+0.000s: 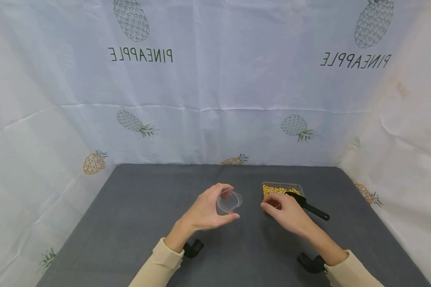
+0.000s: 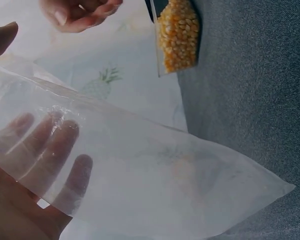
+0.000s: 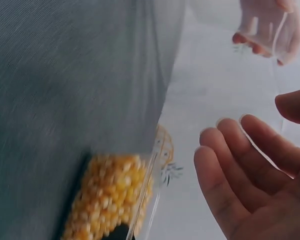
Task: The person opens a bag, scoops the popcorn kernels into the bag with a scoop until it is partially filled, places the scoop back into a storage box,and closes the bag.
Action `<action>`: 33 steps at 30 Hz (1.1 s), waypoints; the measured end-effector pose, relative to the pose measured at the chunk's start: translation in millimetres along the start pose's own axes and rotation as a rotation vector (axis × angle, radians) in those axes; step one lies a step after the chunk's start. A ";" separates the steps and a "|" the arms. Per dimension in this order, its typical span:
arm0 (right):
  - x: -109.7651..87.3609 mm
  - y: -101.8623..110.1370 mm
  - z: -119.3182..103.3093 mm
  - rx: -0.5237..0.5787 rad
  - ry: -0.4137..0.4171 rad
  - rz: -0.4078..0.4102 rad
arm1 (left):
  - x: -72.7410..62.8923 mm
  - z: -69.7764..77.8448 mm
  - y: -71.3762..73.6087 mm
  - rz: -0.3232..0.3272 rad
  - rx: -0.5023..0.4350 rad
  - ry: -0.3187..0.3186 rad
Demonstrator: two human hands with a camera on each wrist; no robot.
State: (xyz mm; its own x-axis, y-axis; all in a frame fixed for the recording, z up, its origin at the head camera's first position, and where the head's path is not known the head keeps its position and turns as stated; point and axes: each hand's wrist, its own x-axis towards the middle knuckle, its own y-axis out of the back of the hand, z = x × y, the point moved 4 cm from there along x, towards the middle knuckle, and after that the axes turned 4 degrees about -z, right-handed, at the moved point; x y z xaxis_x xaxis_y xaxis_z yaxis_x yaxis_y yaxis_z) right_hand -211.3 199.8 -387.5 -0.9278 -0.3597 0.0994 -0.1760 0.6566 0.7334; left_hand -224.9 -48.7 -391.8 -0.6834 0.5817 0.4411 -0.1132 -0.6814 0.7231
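Observation:
My left hand holds a clear plastic bag by its mouth, the thumb and fingers spread so that the mouth gapes. In the left wrist view the fingers show through the film, and the bag tapers to a pointed corner. My right hand hovers empty with loosely curved fingers, just in front of a clear rectangular container of yellow corn kernels. A black scoop lies with its head over the container and its handle out past the right rim. The right hand partly hides container and scoop.
A dark grey tabletop spreads under both hands. White cloth printed with pineapples hangs behind it and along both sides. Black wrist mounts sit below each hand.

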 end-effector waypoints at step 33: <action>-30.8 33.8 59.2 -0.608 0.011 0.143 | -4.6 -3.4 -1.9 -0.035 0.042 0.069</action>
State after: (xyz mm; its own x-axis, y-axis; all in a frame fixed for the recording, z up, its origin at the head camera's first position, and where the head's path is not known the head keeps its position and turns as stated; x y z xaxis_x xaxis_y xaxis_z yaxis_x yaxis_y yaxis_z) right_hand -208.1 272.4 -405.5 -0.9241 -0.3052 0.2299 0.1720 0.2051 0.9635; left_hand -224.0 -51.5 -397.0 -0.7281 0.5716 0.3784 -0.1083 -0.6411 0.7598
